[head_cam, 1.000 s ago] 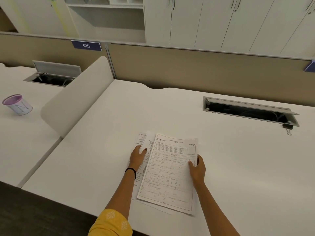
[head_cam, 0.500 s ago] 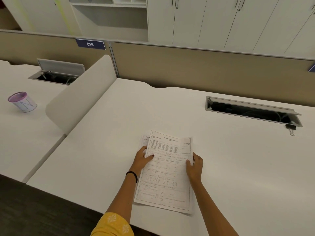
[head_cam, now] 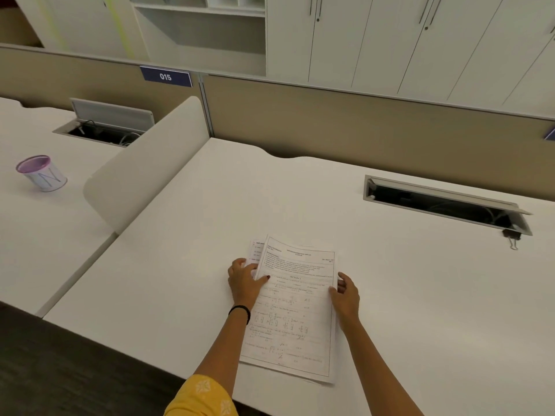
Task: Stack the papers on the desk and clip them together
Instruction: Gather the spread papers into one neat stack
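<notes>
Papers: thin white printed sheets, rectangular, lying flat near the front edge of the table, loosely stacked, top sheet skewed so a lower sheet's corner peeks out at the upper left. Print is small black text with boxed border and math-like lines; too small to read. Left hand lies flat on the left edge of the papers, fingers spread, thumb with red nail pressing on the top sheet, nothing gripped; black band on that wrist, yellow patterned sleeve at the elbow. Right hand sits at the right edge of the papers, fingers loosely curled and touching the sheet margin, grip open, not closed around anything. Binder clip: small, black with wire handles, on the table well apart to the right, just beside a recessed grey metal cable tray with its lid propped open. Table is smooth matte white with wavy back edge. White rounded divider panel on the left; beyond it a white cup with purple rim. Blue tag on the beige partition reads "015".
</notes>
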